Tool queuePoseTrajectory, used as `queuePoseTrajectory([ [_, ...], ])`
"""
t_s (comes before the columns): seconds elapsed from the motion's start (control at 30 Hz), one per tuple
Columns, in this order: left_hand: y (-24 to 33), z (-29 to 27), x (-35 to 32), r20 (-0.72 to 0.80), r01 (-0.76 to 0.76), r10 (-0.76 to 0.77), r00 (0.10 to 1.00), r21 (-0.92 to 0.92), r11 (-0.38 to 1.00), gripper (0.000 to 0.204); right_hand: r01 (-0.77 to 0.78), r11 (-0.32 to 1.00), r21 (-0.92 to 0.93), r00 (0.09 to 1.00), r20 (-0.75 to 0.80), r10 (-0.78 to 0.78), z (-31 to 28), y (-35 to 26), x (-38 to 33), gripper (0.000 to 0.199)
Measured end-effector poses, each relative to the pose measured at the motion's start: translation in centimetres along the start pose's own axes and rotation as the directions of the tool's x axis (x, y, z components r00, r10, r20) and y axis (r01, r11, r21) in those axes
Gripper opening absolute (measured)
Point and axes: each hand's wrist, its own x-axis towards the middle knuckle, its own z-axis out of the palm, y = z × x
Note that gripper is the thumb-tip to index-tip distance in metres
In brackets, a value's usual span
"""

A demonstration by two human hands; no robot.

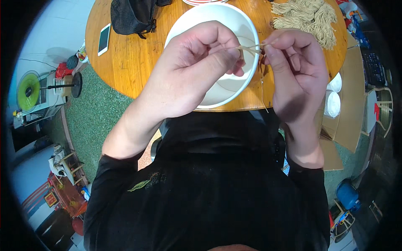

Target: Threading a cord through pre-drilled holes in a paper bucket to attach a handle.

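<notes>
Here, in the head view, I am seeing the left hand (197, 71) and the right hand (293, 71) pinching a thin tan strand (251, 49) between fingertips, stretching it just above the white bowl (251, 33) on the round wooden table (125, 62). A bundle of tan string (310, 16) is lying at one o'clock from the bowl, while a phone (104, 39) and black mesh bag (132, 16) are sitting toward ten o'clock.

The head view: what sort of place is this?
Probably a small home workshop: a round wooden table bearing a bundle of beige string and a white bowl, an open cardboard box beside it, green speckled floor.
</notes>
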Motion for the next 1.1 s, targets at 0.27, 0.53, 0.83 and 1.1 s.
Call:
queuePoseTrajectory([
  [0.27,0.6,0.2,-0.1,-0.028,0.008,-0.006,1.000,0.095,0.995,0.007,0.162,0.907,-0.388,0.980,0.171,-0.102,-0.9,-1.7,0.3,0.029],
  [0.53,0.5,0.5,0.1,-0.047,-0.011,0.011,0.999,-0.004,1.000,0.010,0.147,0.870,-0.470,0.971,0.234,-0.037,-1.4,-2.2,0.8,0.030],
  [0.83,0.5,-0.3,0.2,-0.002,-0.013,0.013,1.000,0.053,0.999,0.019,-0.079,0.982,-0.170,0.992,0.085,0.094,-0.7,-1.6,0.4,0.027],
  [1.1,1.5,-0.4,-0.8,0.046,-0.053,0.039,0.998,0.375,0.926,0.014,0.033,0.999,-0.036,0.996,0.079,-0.030,-1.7,-0.6,0.4,0.019],
])
